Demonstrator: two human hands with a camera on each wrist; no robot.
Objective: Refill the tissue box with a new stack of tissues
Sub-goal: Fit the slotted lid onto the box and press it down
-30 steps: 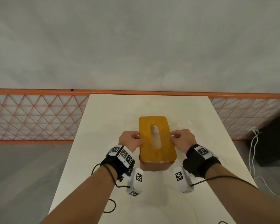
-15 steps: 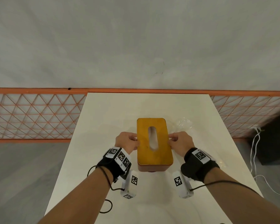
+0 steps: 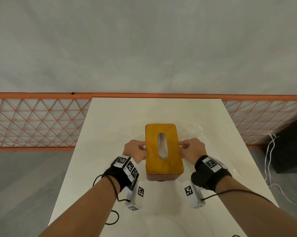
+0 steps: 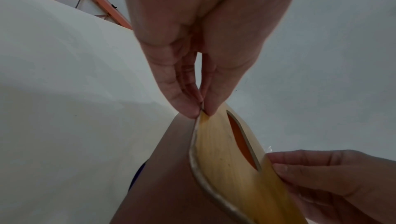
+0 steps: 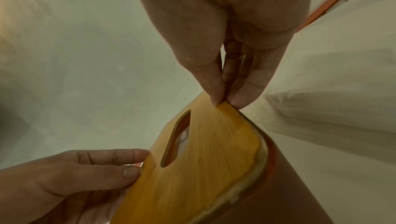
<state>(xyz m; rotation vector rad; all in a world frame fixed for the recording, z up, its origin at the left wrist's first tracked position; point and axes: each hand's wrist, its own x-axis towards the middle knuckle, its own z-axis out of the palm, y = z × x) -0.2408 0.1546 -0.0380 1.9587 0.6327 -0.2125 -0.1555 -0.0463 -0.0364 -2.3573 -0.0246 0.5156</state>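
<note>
A brown tissue box [image 3: 161, 177] stands mid-table under a yellow wooden lid [image 3: 154, 149] [image 4: 222, 151] [image 5: 210, 156] with an oval slot. My left hand [image 3: 135, 150] [image 4: 201, 109] pinches the lid's left edge between thumb and fingers. On the opposite edge my right hand [image 3: 190, 149] [image 5: 222, 102] pinches the same lid. Through the slot in the right wrist view something white shows inside the box. In the wrist views a thin gap shows between the lid and the box rim.
The white table [image 3: 113, 127] runs back to an orange lattice fence [image 3: 36, 122]. A crumpled clear plastic wrapper [image 3: 194, 130] lies right of the box. White cables [image 3: 271, 168] hang beside a dark object at the far right.
The lid, held by both hands, has come down level over the box; one second ago its near end stood higher. The hands kept their pinch.
</note>
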